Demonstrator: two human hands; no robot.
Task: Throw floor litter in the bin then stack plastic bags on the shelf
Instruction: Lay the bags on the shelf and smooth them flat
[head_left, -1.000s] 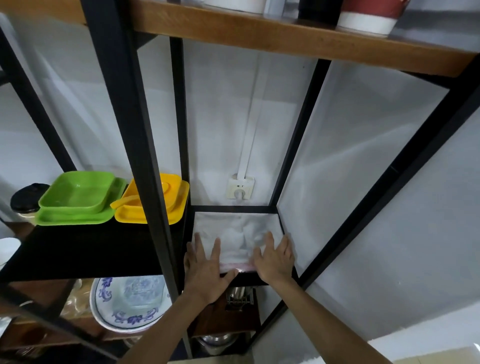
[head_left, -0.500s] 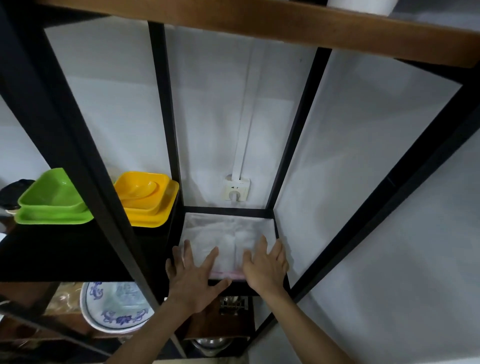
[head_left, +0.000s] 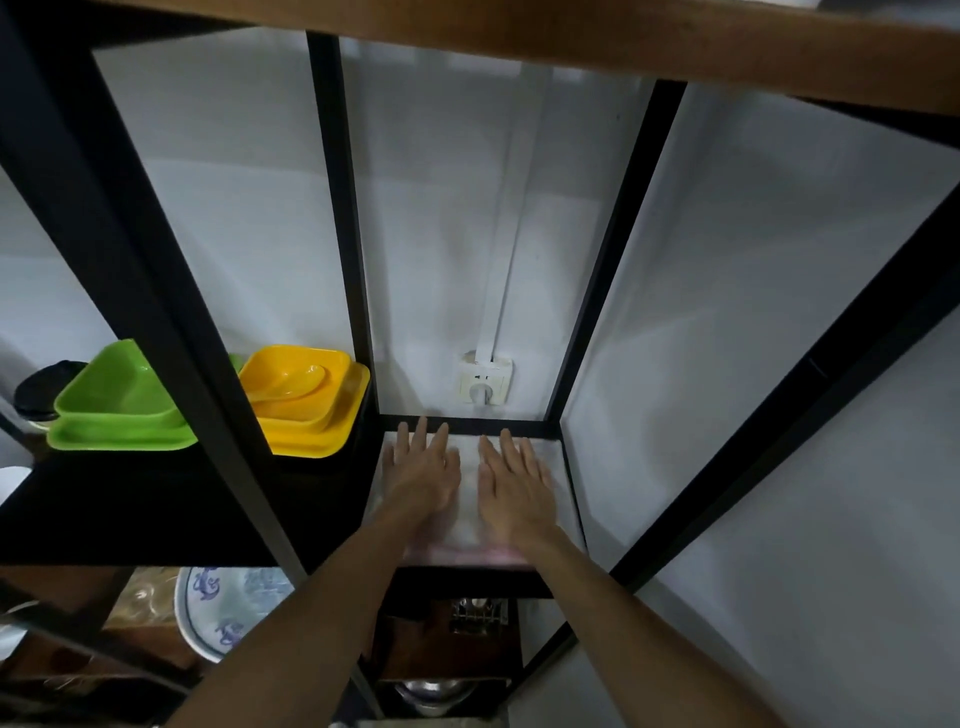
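Observation:
A flat pile of clear plastic bags (head_left: 470, 525) with a pink strip along its near edge lies on the small black shelf board (head_left: 467, 584) in the narrow right bay. My left hand (head_left: 423, 470) rests palm down on the left half of the pile, fingers spread and reaching almost to the back rail. My right hand (head_left: 514, 480) lies flat on the right half in the same way. Neither hand grips anything. The bags under the palms are hidden.
Black frame posts (head_left: 345, 234) box in the bay, and a wooden shelf (head_left: 571, 41) runs overhead. A wall socket (head_left: 485, 382) sits behind. Yellow dishes (head_left: 304, 400) and green dishes (head_left: 117, 408) stand on the left shelf. A blue-patterned plate (head_left: 228, 608) and metal ware lie below.
Both hands have slid from the near edge of the bags toward the back of the shelf, staying flat on the pile. The camera has moved closer and lower.

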